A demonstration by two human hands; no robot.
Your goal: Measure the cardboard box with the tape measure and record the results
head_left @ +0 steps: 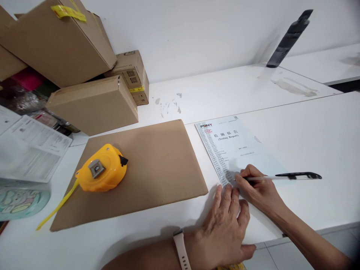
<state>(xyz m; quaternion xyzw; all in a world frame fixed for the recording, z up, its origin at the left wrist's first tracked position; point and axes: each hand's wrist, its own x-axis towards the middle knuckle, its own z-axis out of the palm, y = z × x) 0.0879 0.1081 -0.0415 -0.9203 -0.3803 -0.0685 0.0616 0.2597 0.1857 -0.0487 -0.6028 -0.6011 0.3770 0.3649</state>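
My right hand (260, 189) pinches a pen (292, 176) with a black cap, its tip down on the lower left part of a printed test report sheet (230, 144). My left hand (226, 228) lies flat with fingers stretched out on the white table (309, 135), pressing the sheet's lower edge. A pale watch strap (181, 249) circles the left wrist. Left of the sheet lies a flat brown cardboard piece (157, 168) with a yellow tape measure (102, 172) on it, its yellow tape trailing off the front left.
Several cardboard boxes (92, 103) are stacked at the back left against the white wall. Printed papers (30, 148) and a pale green item (19, 202) lie at the left edge. A dark flat object (289, 37) leans against the wall at the back right.
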